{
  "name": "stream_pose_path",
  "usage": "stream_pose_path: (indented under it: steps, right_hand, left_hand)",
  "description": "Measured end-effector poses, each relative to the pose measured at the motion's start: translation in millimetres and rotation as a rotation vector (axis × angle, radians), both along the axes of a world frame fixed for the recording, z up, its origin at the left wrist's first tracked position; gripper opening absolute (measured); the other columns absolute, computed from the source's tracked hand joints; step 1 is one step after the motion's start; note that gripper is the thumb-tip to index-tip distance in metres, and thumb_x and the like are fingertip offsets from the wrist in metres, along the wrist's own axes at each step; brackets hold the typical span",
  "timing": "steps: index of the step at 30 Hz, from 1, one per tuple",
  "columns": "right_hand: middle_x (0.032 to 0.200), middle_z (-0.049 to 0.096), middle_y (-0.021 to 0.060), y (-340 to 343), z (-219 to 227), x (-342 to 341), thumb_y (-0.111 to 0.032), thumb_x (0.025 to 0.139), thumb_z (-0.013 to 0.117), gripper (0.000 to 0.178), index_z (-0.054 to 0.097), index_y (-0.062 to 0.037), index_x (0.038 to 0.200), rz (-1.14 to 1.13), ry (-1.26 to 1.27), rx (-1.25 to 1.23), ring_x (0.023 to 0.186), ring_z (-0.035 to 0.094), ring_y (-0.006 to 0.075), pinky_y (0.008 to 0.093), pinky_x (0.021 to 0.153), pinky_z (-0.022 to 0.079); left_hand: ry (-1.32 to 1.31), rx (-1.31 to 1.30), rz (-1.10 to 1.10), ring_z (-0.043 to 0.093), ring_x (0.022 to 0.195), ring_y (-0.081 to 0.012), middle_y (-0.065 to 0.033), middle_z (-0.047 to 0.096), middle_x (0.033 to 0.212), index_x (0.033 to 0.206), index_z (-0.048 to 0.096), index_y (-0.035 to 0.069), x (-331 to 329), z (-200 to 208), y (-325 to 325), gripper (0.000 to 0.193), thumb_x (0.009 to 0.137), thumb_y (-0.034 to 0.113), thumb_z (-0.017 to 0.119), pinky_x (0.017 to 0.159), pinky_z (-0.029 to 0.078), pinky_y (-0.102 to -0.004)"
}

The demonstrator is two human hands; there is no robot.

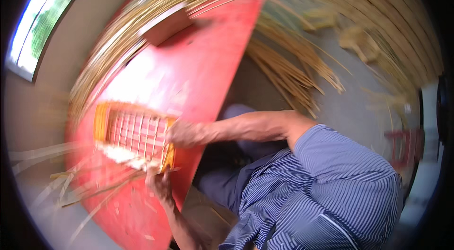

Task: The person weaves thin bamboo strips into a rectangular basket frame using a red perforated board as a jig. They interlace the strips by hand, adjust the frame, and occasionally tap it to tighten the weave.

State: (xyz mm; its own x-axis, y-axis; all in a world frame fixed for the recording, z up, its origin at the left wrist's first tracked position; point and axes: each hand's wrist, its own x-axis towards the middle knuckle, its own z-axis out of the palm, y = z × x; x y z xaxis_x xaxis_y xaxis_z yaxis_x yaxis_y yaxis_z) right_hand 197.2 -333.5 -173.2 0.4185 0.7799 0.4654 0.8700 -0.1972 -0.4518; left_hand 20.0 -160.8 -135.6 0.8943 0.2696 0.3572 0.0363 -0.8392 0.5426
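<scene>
A rectangular bamboo basket [100, 123] with a yellow-orange rim and an open grid of pale strips lies tilted on the red table. My right hand [184, 134] is closed around its near end, on the rim. At the basket's lower corner, my left hand [160, 183] has its fingers closed where long bamboo strips [111, 186] meet the edge. It seems to pinch one of them, though motion blur hides the fingertips. Pale fluffy-looking material [120, 154] runs along the lower side of the basket.
On the red table [189, 77] lie a long bundle of thin bamboo strips [111, 37] and a brown block [166, 25]. More strips [288, 63] spread over the grey floor right of the table. Small scraps dot the tabletop near my left hand. A window [42, 18] shows at upper left.
</scene>
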Motion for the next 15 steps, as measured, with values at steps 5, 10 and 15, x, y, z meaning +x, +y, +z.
stream_pose_path:
  steps: [5, 10, 15]
  right_hand:
    - [0.058, 0.058, 0.0133, -21.3, 27.2, -28.3, -0.010, 0.080, 0.059, 0.009, 0.052, -0.0045, 0.081, -0.077, -0.023, 0.027, 0.057, 0.066, 0.0326, 0.0439, 0.048, 0.050]
    - [0.055, 0.057, 0.0139, -51.4, 38.7, -28.8, -0.013, 0.077, 0.066, 0.020, 0.050, -0.0028, 0.083, -0.223, -0.071, 0.061, 0.055, 0.065, 0.0347, 0.0442, 0.049, 0.050]
    - [0.057, 0.058, 0.0149, -144.4, 57.0, -16.0, -0.019, 0.077, 0.073, 0.029, 0.054, -0.0024, 0.091, -0.410, -0.195, 0.288, 0.057, 0.066, 0.0355, 0.0444, 0.052, 0.052]
  left_hand:
    - [0.035, 0.051, 0.050, 0.060, 0.057, -0.0331, -0.0144, 0.063, 0.066, 0.081, 0.061, -0.001, -13.2, 24.9, -15.5, 0.040, 0.079, 0.033, 0.083, 0.057, 0.047, -0.0427]
    - [-0.007, 0.208, -0.087, 0.061, 0.057, -0.0334, -0.0129, 0.063, 0.063, 0.077, 0.058, 0.000, 13.9, 52.2, -24.3, 0.039, 0.076, 0.029, 0.084, 0.057, 0.047, -0.0442]
    - [0.008, 0.291, -0.200, 0.063, 0.058, -0.0328, -0.0126, 0.065, 0.063, 0.078, 0.059, 0.001, 57.8, 104.0, -108.9, 0.038, 0.076, 0.029, 0.084, 0.059, 0.047, -0.0444]
